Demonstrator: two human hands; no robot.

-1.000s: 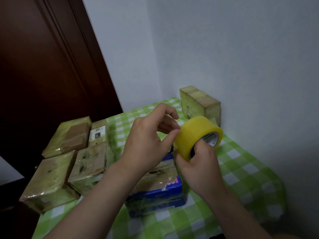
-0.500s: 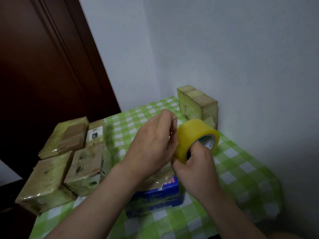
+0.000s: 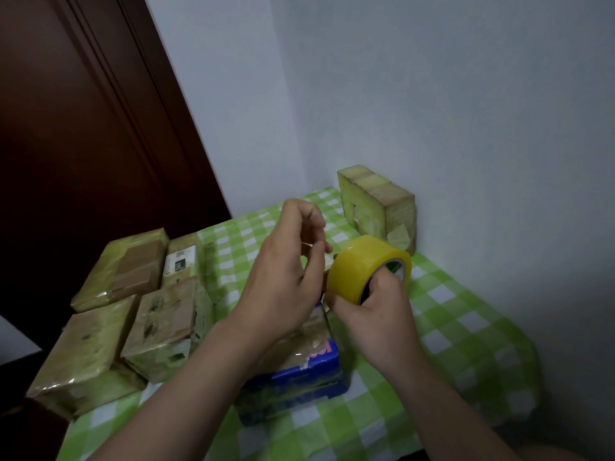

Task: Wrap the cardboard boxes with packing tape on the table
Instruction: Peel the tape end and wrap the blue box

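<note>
Left hand (image 3: 283, 277) has drawn just clear of the tape roll (image 3: 361, 266), perhaps pinching tape; right hand (image 3: 377, 316) grips it.

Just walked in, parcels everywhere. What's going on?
A person is taping boxes. The right hand grips a yellow tape roll above a blue box; the left hand, curled, is at the roll's edge, seemingly picking for the loose end. Four wrapped boxes lie left on the table; another box stands by the wall.
</note>
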